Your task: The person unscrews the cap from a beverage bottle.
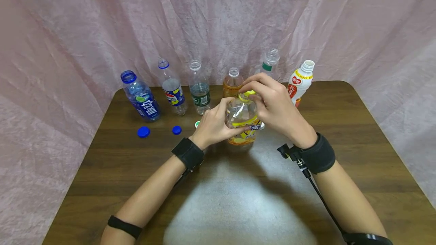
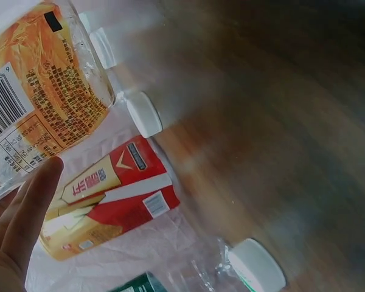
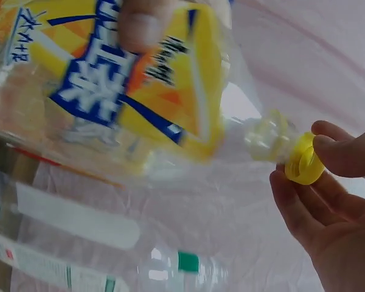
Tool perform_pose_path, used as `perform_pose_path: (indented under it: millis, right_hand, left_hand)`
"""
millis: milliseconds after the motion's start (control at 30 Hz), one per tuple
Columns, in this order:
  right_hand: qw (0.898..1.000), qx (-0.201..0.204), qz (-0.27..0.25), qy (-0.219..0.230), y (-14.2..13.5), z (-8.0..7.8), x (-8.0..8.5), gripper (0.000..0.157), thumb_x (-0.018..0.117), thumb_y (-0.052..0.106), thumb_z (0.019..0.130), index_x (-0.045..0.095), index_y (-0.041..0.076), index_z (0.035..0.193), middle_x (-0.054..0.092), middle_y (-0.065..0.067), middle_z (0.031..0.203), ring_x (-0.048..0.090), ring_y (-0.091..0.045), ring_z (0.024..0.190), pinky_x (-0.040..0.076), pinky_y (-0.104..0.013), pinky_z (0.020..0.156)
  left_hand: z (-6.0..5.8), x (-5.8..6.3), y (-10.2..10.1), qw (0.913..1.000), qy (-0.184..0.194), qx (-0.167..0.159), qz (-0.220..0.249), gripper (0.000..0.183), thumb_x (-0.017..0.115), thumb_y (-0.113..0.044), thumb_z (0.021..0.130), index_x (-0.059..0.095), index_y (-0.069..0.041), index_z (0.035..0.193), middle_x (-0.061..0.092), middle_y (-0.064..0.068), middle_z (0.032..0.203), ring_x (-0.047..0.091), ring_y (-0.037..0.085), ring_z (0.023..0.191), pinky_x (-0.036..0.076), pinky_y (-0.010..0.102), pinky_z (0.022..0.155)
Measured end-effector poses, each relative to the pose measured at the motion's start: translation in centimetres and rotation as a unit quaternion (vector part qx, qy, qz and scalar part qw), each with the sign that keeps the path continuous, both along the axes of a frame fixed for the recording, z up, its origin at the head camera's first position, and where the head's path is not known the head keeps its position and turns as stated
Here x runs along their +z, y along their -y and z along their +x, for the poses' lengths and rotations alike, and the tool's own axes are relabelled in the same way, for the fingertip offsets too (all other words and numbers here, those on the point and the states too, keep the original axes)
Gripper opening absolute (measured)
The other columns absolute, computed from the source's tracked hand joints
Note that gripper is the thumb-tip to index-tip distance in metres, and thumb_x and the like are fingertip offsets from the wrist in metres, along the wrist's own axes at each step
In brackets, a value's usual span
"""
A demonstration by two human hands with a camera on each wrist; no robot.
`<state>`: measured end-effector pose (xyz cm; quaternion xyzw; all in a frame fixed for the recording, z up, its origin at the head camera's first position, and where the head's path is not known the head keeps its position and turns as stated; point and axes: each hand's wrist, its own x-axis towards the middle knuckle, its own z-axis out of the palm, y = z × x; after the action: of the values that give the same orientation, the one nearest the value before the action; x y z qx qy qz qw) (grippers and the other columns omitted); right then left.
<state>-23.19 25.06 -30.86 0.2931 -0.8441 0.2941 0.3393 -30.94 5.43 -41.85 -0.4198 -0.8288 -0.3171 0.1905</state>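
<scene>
My left hand grips a clear plastic bottle with a yellow and orange label, fingers and thumb wrapped around its body. In the right wrist view the left thumb lies across the label. My right hand pinches a yellow bottle cap between thumb and fingers at the bottle's neck. The cap is tipped, with its hollow inside showing beside the mouth. In the left wrist view, a bottle with a red and tan label stands behind the held one.
Uncapped bottles line the table's far edge: a blue bottle, a Pepsi bottle, a green-labelled bottle, an amber-looking one, another clear one and a white bottle. Blue caps and white caps lie before them.
</scene>
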Motion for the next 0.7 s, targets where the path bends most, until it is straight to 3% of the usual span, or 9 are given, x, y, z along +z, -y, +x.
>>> perform_pose_path:
  millis: [100, 267, 500, 700]
  right_hand:
    - [0.999, -0.025, -0.024, -0.012, -1.8, 0.7, 0.1, 0.030, 0.058, -0.018, 0.084, 0.075, 0.001, 0.099, 0.070, -0.013, 0.106, 0.066, -0.026, 0.093, 0.044, -0.029, 0.072]
    - [0.994, -0.101, -0.044, -0.011, -5.4, 2.3, -0.3, 0.028, 0.068, -0.016, 0.083, 0.076, 0.002, 0.102, 0.070, -0.013, 0.104, 0.062, -0.024, 0.085, 0.040, -0.026, 0.073]
    - [0.968, -0.224, -0.106, -0.024, -9.1, 4.4, -2.4, 0.021, 0.074, -0.009, 0.084, 0.077, 0.000, 0.102, 0.067, -0.020, 0.101, 0.060, -0.028, 0.090, 0.037, -0.013, 0.084]
    - [0.951, -0.275, -0.138, -0.020, -10.5, 5.8, -3.8, 0.020, 0.073, -0.009, 0.085, 0.077, -0.002, 0.103, 0.067, -0.023, 0.104, 0.059, -0.029, 0.094, 0.037, -0.013, 0.086]
  left_hand:
    - [0.0, 0.0, -1.0, 0.9999, 0.011, -0.003, -0.012, 0.093, 0.085, -0.064, 0.074, 0.045, -0.012, 0.140, 0.070, 0.007, 0.116, 0.075, 0.020, 0.093, 0.061, 0.034, 0.070]
    - [0.0, 0.4, -4.1, 0.9994, 0.016, -0.016, -0.026, 0.094, 0.084, -0.064, 0.075, 0.043, -0.012, 0.142, 0.070, 0.008, 0.118, 0.074, 0.020, 0.091, 0.061, 0.034, 0.071]
    - [-0.5, 1.4, -10.5, 0.9974, 0.006, -0.046, -0.054, 0.091, 0.080, -0.065, 0.078, 0.040, -0.011, 0.139, 0.068, 0.006, 0.119, 0.072, 0.020, 0.086, 0.059, 0.033, 0.070]
    - [-0.9, 1.9, -15.0, 0.9968, 0.020, -0.040, -0.067, 0.093, 0.079, -0.064, 0.080, 0.036, -0.011, 0.142, 0.066, 0.005, 0.123, 0.072, 0.022, 0.089, 0.060, 0.036, 0.073]
